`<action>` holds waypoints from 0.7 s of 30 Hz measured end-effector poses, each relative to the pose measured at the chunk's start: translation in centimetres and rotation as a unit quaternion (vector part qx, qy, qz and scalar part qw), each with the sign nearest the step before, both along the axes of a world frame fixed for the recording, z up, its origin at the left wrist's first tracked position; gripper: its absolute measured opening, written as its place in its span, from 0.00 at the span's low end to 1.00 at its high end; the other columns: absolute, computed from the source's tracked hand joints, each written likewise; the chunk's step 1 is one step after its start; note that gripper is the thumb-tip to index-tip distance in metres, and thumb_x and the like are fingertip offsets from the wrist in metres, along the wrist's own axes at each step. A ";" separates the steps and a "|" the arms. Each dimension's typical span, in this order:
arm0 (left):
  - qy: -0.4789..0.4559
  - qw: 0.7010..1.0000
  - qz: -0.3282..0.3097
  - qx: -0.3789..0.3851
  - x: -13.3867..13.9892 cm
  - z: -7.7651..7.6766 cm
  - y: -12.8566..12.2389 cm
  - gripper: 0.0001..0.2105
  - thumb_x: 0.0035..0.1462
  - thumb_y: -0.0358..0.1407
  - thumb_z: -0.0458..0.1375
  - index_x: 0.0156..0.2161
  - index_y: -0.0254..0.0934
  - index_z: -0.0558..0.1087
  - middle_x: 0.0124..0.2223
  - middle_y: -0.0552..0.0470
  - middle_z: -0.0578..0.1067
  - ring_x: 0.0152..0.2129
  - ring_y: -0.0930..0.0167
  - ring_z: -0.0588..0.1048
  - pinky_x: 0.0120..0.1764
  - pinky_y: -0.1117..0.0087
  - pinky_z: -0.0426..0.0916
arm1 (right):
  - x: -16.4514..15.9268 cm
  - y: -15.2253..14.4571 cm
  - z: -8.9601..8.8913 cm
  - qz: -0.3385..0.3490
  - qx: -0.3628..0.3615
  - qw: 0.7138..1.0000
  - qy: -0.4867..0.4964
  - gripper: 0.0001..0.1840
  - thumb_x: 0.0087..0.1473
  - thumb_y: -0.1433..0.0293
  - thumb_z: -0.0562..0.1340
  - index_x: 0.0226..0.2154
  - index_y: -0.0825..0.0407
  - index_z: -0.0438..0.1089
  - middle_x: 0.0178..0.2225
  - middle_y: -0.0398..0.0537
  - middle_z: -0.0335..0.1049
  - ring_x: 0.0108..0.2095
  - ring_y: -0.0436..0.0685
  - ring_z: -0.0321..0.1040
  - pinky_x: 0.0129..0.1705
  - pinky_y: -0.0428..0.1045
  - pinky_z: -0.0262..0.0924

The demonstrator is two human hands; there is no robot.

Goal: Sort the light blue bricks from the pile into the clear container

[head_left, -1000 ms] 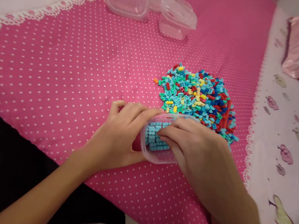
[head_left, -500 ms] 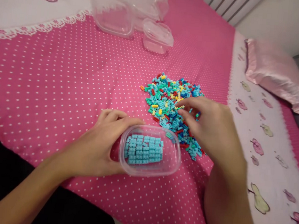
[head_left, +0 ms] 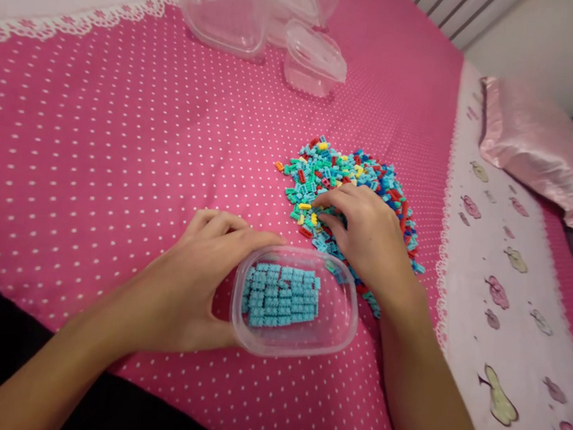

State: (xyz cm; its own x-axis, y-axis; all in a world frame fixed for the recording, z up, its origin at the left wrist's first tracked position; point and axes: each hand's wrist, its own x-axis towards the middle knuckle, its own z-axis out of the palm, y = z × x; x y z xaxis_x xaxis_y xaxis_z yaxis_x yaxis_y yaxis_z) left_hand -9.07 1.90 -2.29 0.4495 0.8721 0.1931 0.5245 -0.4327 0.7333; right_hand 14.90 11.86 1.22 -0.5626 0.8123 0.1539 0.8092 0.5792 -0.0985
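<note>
My left hand (head_left: pixel 200 281) grips the left side of a clear plastic container (head_left: pixel 336 336), its thumb at the near side and fingers at the far rim. Inside, light-blue toy building bricks (head_left: pixel 282 298) lie in neat rows toward the left, and the right part shows bare plastic. My right hand (head_left: pixel 368 232) is over a loose pile of small building bricks (head_left: pixel 328 165) in light blue, green, red, yellow and dark blue. Its thumb and index finger are curved and a little apart, with bricks showing between them. The palm hides part of the pile.
Several clear plastic containers (head_left: pixel 314 63) stand farther back on the pink dotted bedspread (head_left: pixel 122 140). A shiny pink pillow (head_left: pixel 543 147) lies at the right, near the wall. One orange brick (head_left: pixel 279 166) sits at the pile's left edge.
My right hand has moved left and lower across the pile, uncovering bricks on its right side. My left hand still holds the container. The view has shifted slightly.
</note>
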 end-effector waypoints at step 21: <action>0.041 0.999 -0.014 0.024 -0.1 0.2 0.3 0.34 0.52 0.50 0.69 0.61 0.48 0.63 0.52 0.53 0.73 0.47 0.61 0.68 0.50 0.60 0.61 | 0.5 0.0 0.9 0.035 0.024 0.996 0.077 0.11 0.62 0.76 0.62 0.45 0.52 0.78 0.42 0.53 0.79 0.45 0.63 0.75 0.47 0.58 0.67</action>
